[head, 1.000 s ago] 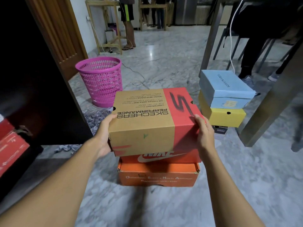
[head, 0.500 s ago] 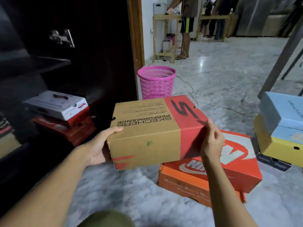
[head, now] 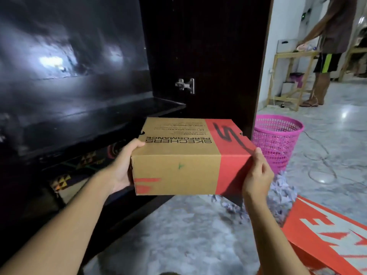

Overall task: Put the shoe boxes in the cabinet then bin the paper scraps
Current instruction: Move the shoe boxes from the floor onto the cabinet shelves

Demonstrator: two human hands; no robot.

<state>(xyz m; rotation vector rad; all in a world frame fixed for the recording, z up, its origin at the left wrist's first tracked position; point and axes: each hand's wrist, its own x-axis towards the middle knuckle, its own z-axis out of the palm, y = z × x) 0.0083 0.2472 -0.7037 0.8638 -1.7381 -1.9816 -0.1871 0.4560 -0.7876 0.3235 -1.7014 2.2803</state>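
Head view: shoe box (head: 178,157) in the air, square on to the open cabinet (head: 198,46).
Left hand (head: 123,167) clamps the brown end, thumb over the lid; right hand (head: 258,175), fingers curled, grips the red end. Box hangs near the shelf (head: 99,114) lip, above the floor. The worry? Go in low and it could clip that edge, skew, slip. Paper scraps (head: 282,191) lie by the pink bin (head: 278,139).

Looks like a room in a home. Polished grey marble floor (head: 188,235) underfoot at 6 o'clock. At 10 o'clock, a dark glossy cabinet (head: 208,46) with a shelf (head: 119,108) and a metal door hinge (head: 185,86). At 2 o'clock, a pink plastic waste basket (head: 278,139), bare wooden-frame tables (head: 294,54) along a white wall (head: 282,20), and a person (head: 333,32) in shorts and sandals beside them.
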